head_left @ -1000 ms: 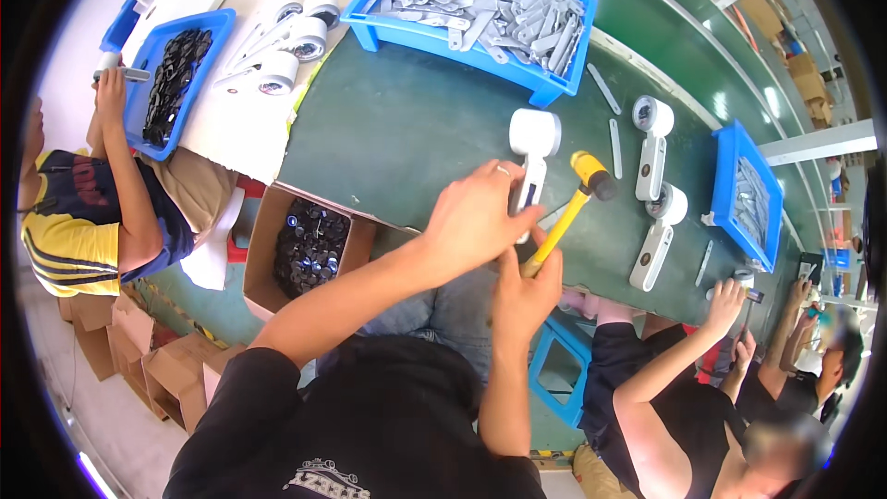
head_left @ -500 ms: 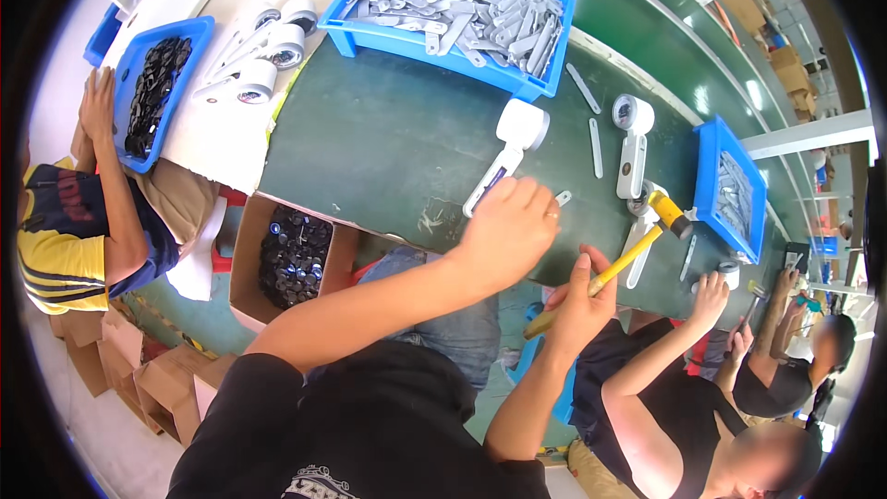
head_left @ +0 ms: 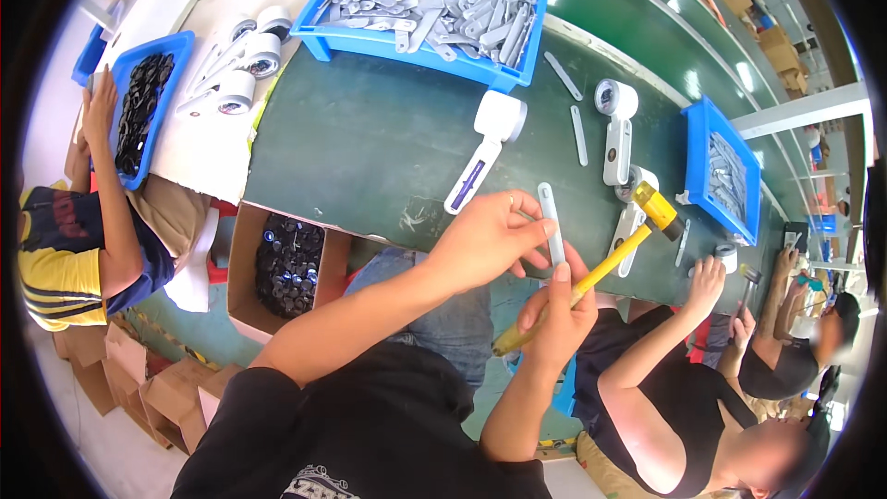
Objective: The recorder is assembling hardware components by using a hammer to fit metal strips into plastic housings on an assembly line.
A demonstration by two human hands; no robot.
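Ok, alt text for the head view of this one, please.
Seen from above, the left hand pinches a slim grey strip over a green workbench, while the right hand grips a yellow-handled mallet. A white handheld part and a blue bin of grey strips lie beyond.

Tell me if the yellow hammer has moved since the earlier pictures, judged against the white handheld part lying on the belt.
Yes. The yellow hammer, in the right hand, has shifted right, away from the white handheld part, toward the belt's near edge.

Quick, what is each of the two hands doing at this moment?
Left hand: closed on a grey strip.
Right hand: closed on a yellow mallet, thumb touching the strip.
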